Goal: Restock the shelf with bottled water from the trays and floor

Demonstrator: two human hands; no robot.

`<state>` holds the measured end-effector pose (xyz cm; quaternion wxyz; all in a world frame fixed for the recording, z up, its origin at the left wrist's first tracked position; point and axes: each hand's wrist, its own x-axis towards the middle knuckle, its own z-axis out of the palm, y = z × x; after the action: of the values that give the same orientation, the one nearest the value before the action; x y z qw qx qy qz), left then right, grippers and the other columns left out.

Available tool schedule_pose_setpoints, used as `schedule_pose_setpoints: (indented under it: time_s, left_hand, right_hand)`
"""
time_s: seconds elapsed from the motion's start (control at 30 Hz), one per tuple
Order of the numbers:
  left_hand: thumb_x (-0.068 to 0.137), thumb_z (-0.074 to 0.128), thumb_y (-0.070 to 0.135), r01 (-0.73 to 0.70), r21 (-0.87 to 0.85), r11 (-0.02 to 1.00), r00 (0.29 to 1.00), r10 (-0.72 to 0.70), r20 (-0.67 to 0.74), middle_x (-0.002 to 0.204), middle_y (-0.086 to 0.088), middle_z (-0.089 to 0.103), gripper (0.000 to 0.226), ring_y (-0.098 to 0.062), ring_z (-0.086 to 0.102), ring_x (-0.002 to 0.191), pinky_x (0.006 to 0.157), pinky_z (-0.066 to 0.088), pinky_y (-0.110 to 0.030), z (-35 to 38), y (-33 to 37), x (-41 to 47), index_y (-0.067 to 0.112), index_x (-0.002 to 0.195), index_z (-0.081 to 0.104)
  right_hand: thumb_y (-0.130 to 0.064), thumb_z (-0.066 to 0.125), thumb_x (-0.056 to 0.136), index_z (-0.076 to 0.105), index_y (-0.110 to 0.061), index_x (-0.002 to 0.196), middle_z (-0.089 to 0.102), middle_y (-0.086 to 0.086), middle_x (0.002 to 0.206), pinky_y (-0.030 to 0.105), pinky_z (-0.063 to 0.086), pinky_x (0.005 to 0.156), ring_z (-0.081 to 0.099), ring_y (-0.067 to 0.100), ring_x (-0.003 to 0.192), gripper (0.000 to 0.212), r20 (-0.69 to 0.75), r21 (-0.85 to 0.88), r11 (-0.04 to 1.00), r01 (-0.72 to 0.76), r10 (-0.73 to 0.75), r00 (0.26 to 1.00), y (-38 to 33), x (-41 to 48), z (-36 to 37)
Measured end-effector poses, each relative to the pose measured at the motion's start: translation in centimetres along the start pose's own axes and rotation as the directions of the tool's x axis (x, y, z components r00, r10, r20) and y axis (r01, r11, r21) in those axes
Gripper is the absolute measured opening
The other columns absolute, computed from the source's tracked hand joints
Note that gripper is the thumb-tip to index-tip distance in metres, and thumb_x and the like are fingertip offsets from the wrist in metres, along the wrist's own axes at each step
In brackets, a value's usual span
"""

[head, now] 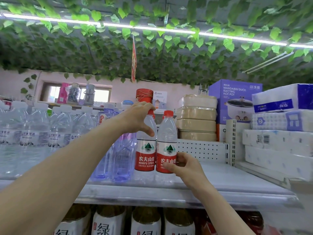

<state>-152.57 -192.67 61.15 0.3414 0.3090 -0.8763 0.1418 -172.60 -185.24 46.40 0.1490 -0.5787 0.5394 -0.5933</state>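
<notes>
Below me: big white-labelled jugs [145, 221] fill the tier under the one I am working on; they are not part of this job.
Shelf: the grey shelf [220, 184] runs across in front of me, with bare deck showing to the right of my two bottles.
Right hand: my right hand [184, 165] is wrapped round the red label of the right bottle [166, 143], thumb across the front and fingers behind, a firm hold low on the body.
Left hand: my left hand [140, 116] reaches further in. Its fingers curl over the red cap of the left bottle [146, 150] and the thumb spreads down onto the clear shoulder, so it grips from the top.
Where the bottles are: both stand upright near the front of the deck, touching side by side, just right of the purple-tinted bottles [122, 155]. Their bases appear to rest on the shelf.
Handling: I judge them full, so fairly weighty for their size. The thin walls will dent if squeezed and the film label may be slick. The stiff cap and neck, or the labelled waist, are the places to hold.
Further left: rows of clear water bottles [39, 131] crowd that end.
Behind: a perforated back panel [203, 148], then stacked tan containers [196, 119], a hot pot box [233, 99] and tissue packs [279, 133].
</notes>
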Motion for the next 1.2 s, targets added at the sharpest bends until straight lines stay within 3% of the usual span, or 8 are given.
schedule_pose_setpoints:
  time_s: [0.2, 0.4, 0.57, 0.7, 0.83, 0.93, 1.07, 1.2]
  left_hand:
    - [0.067, 0.088, 0.044, -0.008, -0.009, 1.000, 1.000, 0.008, 0.005, 0.147, -0.004, 0.044, 0.101, -0.023, 0.038, 0.136, 0.113, 0.035, -0.040, 0.1, -0.1, -0.2, 0.016, 0.149, 0.035]
    - [0.069, 0.087, 0.042, -0.018, -0.024, 1.000, 0.999, 0.019, 0.036, 0.154, -0.003, 0.039, 0.102, -0.025, 0.033, 0.142, 0.117, 0.032, -0.043, -0.1, 0.0, -0.3, 0.016, 0.152, 0.032]
    - [0.073, 0.084, 0.042, -0.031, 0.000, 1.000, 0.999, 0.031, 0.036, 0.157, -0.005, 0.036, 0.101, -0.026, 0.031, 0.145, 0.118, 0.030, -0.043, -0.1, 0.2, -0.3, 0.016, 0.153, 0.029]
    - [0.075, 0.081, 0.047, -0.037, 0.069, 0.997, 0.999, 0.035, 0.029, 0.158, -0.008, 0.035, 0.103, -0.027, 0.032, 0.145, 0.120, 0.027, -0.044, -0.1, 0.3, -0.5, 0.013, 0.155, 0.026]
    - [0.072, 0.082, 0.051, -0.030, 0.091, 0.995, 0.999, 0.033, -0.032, 0.159, -0.009, 0.033, 0.109, -0.028, 0.027, 0.148, 0.122, 0.015, -0.045, -0.4, 0.7, -2.2, 0.013, 0.155, 0.024]
    - [0.071, 0.084, 0.048, -0.029, 0.063, 0.998, 0.997, 0.034, -0.072, 0.159, -0.009, 0.031, 0.108, -0.028, 0.024, 0.149, 0.123, 0.015, -0.046, -2.1, 0.6, -5.1, 0.014, 0.155, 0.025]
    - [0.070, 0.088, 0.039, 0.067, -0.010, 0.998, 0.994, -0.068, -0.085, 0.157, -0.011, 0.033, 0.105, -0.030, 0.029, 0.145, 0.119, 0.025, -0.044, -5.4, -0.8, -9.9, 0.013, 0.153, 0.030]
    - [0.071, 0.089, 0.030, 0.256, -0.104, 0.961, 0.962, -0.264, -0.067, 0.151, -0.016, 0.037, 0.099, -0.033, 0.031, 0.141, 0.116, 0.027, -0.042, -8.9, -2.3, -16.5, 0.010, 0.151, 0.033]
  right_hand:
    - [-0.029, 0.088, 0.077, 0.064, -0.021, 0.124, 0.075, -0.008, 0.109, 0.036, 0.058, 0.094, 0.071, 0.008, 0.101, 0.054, -0.020, -0.032, 0.999, -0.033, 0.032, 0.999, 0.0, 0.1, 0.0]
    - [-0.029, 0.089, 0.075, 0.064, -0.021, 0.121, 0.075, -0.007, 0.108, 0.040, 0.057, 0.095, 0.071, 0.010, 0.101, 0.053, -0.062, -0.067, 0.995, -0.075, 0.071, 0.996, -0.8, -0.2, 0.5]
    - [-0.028, 0.087, 0.079, 0.061, -0.020, 0.123, 0.072, -0.007, 0.110, 0.033, 0.056, 0.090, 0.068, 0.010, 0.102, 0.051, -0.110, -0.114, 0.988, -0.103, 0.091, 0.990, -1.6, -0.8, 1.2]
    - [-0.026, 0.082, 0.085, 0.060, -0.020, 0.124, 0.071, -0.006, 0.116, 0.034, 0.055, 0.095, 0.066, 0.010, 0.105, 0.045, -0.109, -0.146, 0.980, -0.135, 0.120, 0.987, -2.7, -1.5, 1.5]
    - [-0.028, 0.082, 0.085, 0.057, -0.016, 0.129, 0.066, -0.006, 0.120, 0.033, 0.051, 0.096, 0.063, 0.012, 0.107, 0.051, -0.154, -0.188, 0.969, -0.158, 0.130, 0.980, -4.6, -2.8, 1.6]
    - [-0.032, 0.083, 0.084, 0.053, -0.015, 0.137, 0.060, 0.001, 0.130, 0.031, 0.047, 0.096, 0.058, 0.017, 0.113, 0.064, -0.224, -0.259, 0.952, -0.162, 0.104, 0.969, -7.1, -4.2, 1.6]
    - [-0.031, 0.082, 0.085, 0.052, -0.013, 0.137, 0.063, 0.002, 0.130, 0.031, 0.045, 0.088, 0.056, 0.014, 0.104, 0.063, -0.167, -0.416, 0.905, -0.087, 0.018, 0.986, -10.9, -6.5, 1.8]
    - [-0.034, 0.081, 0.085, 0.048, -0.014, 0.144, 0.058, 0.004, 0.140, 0.037, 0.046, 0.096, 0.057, 0.023, 0.123, 0.071, -0.105, -0.576, 0.817, -0.026, -0.042, 0.994, -14.3, -10.2, 3.3]
